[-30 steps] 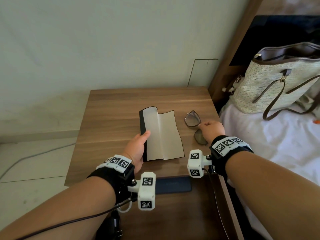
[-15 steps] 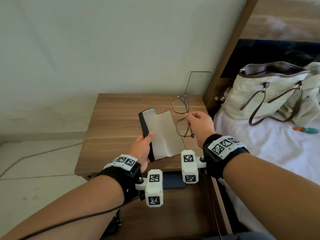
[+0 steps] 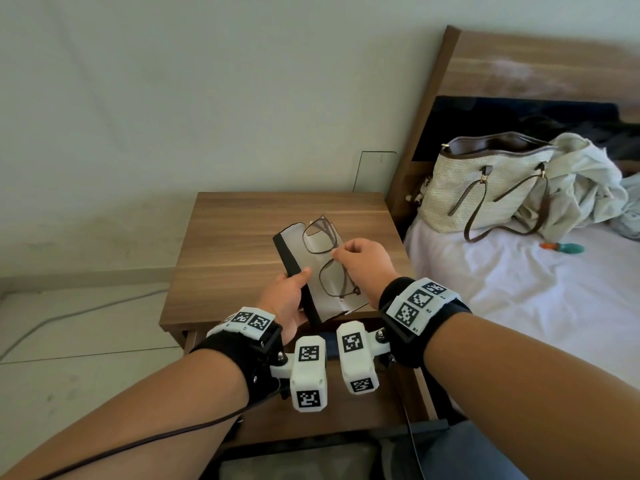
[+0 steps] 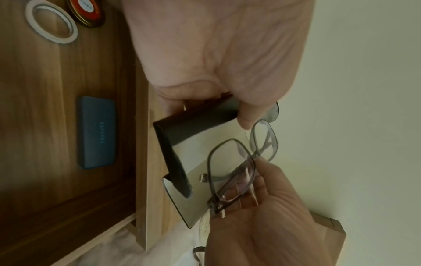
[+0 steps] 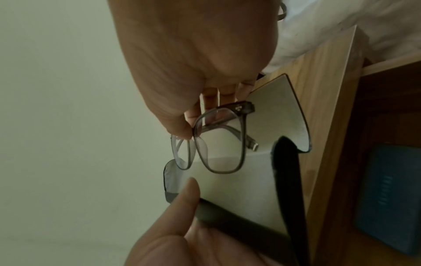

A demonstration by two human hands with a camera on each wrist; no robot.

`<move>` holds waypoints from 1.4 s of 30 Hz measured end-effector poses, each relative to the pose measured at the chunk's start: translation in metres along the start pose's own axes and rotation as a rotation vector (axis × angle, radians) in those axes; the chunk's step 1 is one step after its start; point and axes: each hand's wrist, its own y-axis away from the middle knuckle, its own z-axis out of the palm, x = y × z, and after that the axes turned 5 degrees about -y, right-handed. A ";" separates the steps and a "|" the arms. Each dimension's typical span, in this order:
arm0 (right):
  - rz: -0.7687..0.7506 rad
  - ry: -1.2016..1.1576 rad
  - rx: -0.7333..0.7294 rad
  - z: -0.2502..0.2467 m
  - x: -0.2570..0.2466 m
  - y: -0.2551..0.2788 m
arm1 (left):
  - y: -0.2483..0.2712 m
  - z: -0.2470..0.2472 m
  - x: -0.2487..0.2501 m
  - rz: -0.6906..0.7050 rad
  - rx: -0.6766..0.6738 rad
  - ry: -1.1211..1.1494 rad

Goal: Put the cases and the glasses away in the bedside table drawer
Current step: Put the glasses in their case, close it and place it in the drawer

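Note:
My left hand (image 3: 294, 289) grips a flat opened case (image 3: 298, 245), black outside and pale grey inside, by its dark spine, thumb on top. It is held tilted above the front of the bedside table (image 3: 242, 237). My right hand (image 3: 343, 252) pinches folded dark-framed glasses (image 3: 320, 237) at the bridge, just over the case's grey inner face. The wrist views show the same glasses (image 4: 230, 162) and case (image 5: 262, 180) close up. Below my wrists the drawer (image 4: 45, 162) stands open, and a closed blue case (image 4: 96, 132) lies flat in it.
The drawer also holds a white ring (image 4: 51, 27) and a red-topped round lid (image 4: 85, 12). To the right is a bed (image 3: 519, 306) with a woven handbag (image 3: 485, 188) and a small orange and teal object (image 3: 561, 247). A cable (image 3: 86, 306) crosses the floor at the left.
My right hand lifted the glasses off the table top and carried them left over the case. My left hand raised the case off the table toward me.

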 end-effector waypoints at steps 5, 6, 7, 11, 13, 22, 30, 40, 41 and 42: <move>-0.031 0.086 -0.033 0.007 -0.001 0.021 | 0.013 -0.001 -0.010 -0.025 -0.062 0.051; -0.030 0.098 -0.038 0.009 -0.002 0.023 | 0.015 -0.002 -0.011 -0.028 -0.080 0.065; -0.027 0.103 -0.043 0.010 -0.002 0.026 | 0.018 -0.002 -0.012 -0.028 -0.095 0.073; -0.027 0.101 -0.066 0.014 -0.004 0.035 | 0.025 -0.003 -0.015 -0.022 -0.134 0.098; -0.026 0.105 -0.063 0.014 -0.004 0.037 | 0.028 -0.004 -0.014 -0.014 -0.147 0.104; -0.024 0.126 -0.115 0.017 -0.008 0.043 | 0.032 -0.011 -0.014 -0.009 -0.180 0.100; -0.077 0.153 -0.083 0.008 -0.011 0.042 | 0.032 -0.016 -0.013 -0.001 -0.135 0.075; 0.099 0.152 0.026 -0.013 -0.003 0.034 | 0.030 -0.035 -0.009 -0.042 -0.094 0.093; 0.172 0.114 -0.021 -0.013 -0.003 0.035 | 0.030 -0.036 -0.009 -0.047 -0.095 0.099; 0.253 0.045 -0.067 -0.013 -0.002 0.036 | 0.031 -0.037 -0.009 -0.047 -0.096 0.101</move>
